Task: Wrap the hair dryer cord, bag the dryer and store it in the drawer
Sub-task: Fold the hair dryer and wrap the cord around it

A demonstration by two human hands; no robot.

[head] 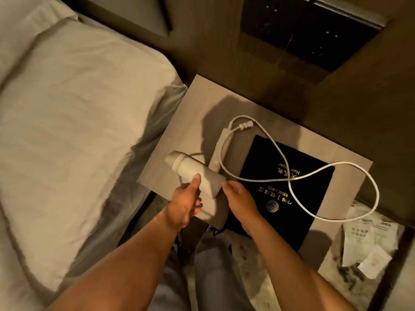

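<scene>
A white hair dryer (pixel 190 169) lies on the grey bedside table (pixel 197 108), barrel pointing left, its handle folded up toward the back. Its white cord (pixel 336 164) runs in loose loops across the table and over the right edge. A black storage bag (pixel 289 198) with gold lettering lies flat on the table's right half, under part of the cord. My left hand (pixel 186 203) grips the near end of the dryer's barrel, thumb on top. My right hand (pixel 238 198) rests beside the barrel's near end, on the bag's left edge, fingers curled; whether it holds anything is unclear.
A bed with pale linen (pixel 78 120) fills the left side, close against the table. Dark wood panelling (pixel 224 41) stands behind the table. Printed papers (pixel 368 239) lie on the floor at the right. My legs in grey trousers (pixel 215 265) are below the table's front edge.
</scene>
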